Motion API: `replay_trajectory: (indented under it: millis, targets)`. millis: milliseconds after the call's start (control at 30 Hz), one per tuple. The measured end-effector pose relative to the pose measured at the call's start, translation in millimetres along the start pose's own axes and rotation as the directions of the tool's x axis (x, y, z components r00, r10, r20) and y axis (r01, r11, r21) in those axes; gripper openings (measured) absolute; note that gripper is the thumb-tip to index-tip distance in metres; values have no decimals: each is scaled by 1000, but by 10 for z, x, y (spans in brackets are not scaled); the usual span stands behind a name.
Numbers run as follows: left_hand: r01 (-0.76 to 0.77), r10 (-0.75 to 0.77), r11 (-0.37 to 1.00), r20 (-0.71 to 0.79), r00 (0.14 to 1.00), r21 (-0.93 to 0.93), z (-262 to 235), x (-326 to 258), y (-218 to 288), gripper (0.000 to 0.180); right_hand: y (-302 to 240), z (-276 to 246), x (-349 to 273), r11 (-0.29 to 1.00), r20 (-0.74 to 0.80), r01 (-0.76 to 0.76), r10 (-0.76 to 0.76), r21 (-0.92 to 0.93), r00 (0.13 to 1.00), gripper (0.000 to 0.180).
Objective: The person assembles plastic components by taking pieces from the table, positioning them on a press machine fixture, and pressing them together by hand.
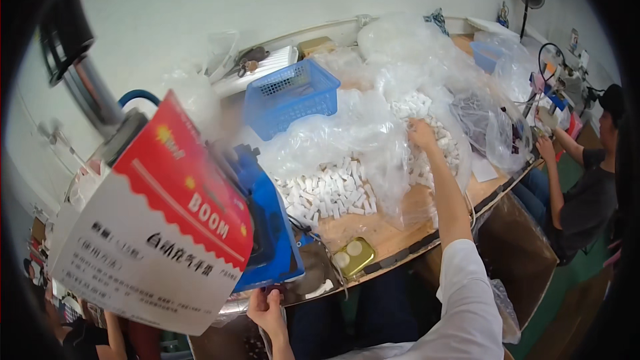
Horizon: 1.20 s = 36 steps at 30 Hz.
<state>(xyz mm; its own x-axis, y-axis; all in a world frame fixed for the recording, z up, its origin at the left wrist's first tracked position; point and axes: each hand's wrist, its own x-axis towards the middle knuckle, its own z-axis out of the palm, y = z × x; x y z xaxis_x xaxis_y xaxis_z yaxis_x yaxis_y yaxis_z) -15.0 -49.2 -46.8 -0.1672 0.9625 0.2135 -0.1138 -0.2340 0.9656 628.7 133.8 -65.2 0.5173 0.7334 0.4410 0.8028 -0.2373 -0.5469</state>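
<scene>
My right hand (421, 135) reaches far forward over a heap of small white pieces (445, 143) lying in clear plastic. Its fingers are curled together at the heap's left side, and whatever they pinch is too small to make out. At the lower edge of a blue machine (283, 247), my left hand (268, 310) has its fingertips pressed together; what lies between them is hidden. A large red and white printed card (160, 240) covers much of the machine. Loose white tube-like pieces (333, 193) are spread on the wooden table (400, 230) between my hands.
Behind the loose pieces stands a blue plastic basket (293, 103). Big clear plastic bags (413, 47) fill the table's back. A gold tin (355, 257) with round white items sits by the front edge. To the right, a co-worker (587, 180) sits near an open cardboard box (517, 253).
</scene>
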Motion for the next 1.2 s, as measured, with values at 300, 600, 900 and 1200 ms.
replay_trajectory:
  millis: [300,600,900,1200]
  targets:
    - [-25,24,999,20,1000,35,-33,99,87,38,-754,-152,-949,960,232,262,-277,94,932,43]
    - [-1,0,1000,47,999,16,-38,-14,236,37,-2626,-210,-1282,892,530,323,-448,316,720,22]
    - [-37,37,999,48,998,-4,-104,-100,271,38,-2739,550,-1731,923,407,363,-285,-129,868,33]
    - [-10,-8,995,177,984,102,39,95,195,45,-1930,-1235,-2777,940,156,-208,256,-270,954,18]
